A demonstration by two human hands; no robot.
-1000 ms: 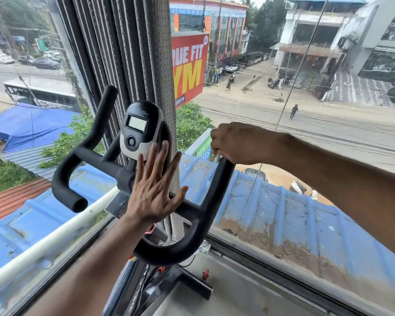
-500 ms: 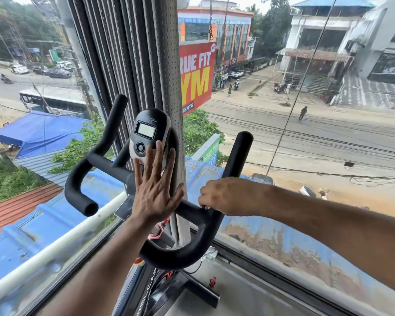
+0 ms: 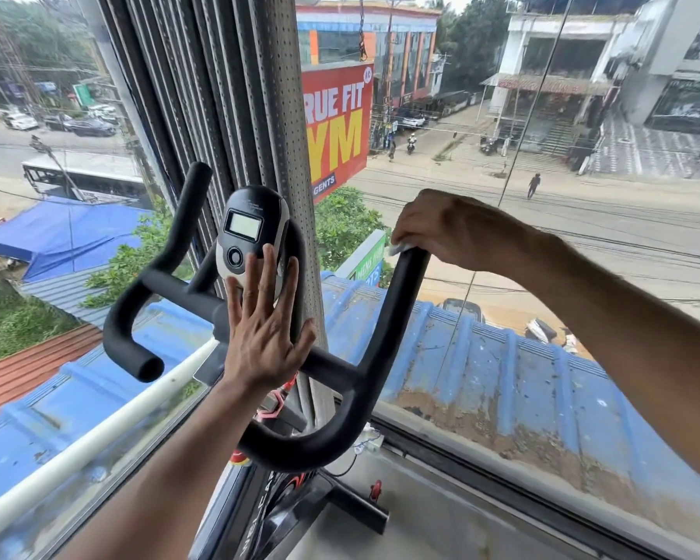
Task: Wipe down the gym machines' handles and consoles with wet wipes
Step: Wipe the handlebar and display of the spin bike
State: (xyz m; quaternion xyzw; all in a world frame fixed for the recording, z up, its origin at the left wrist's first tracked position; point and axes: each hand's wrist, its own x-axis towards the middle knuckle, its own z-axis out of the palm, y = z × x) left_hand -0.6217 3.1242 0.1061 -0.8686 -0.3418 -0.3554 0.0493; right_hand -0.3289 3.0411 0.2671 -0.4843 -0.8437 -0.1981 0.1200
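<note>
White, crumpled wet wipe (image 3: 399,248) peeks out from under the curled fingers (image 3: 411,232) of the right hand (image 3: 445,230), which grips the top end of the right handle (image 3: 397,313) through the wipe. That black foam bar has its long axis running from the hand steeply down and toward me, then bending into the near loop of the handlebar (image 3: 300,450), so the unwiped length lies straight below the fingers. The left hand (image 3: 265,329) is flat, fingers spread and straight, pressing against the lower part of the console (image 3: 251,236) and the middle clamp to steady it. The left handle (image 3: 178,232) rises farther left, well apart from the wipe; the right hand is nearer the console for the next pass, I would say.
</note>
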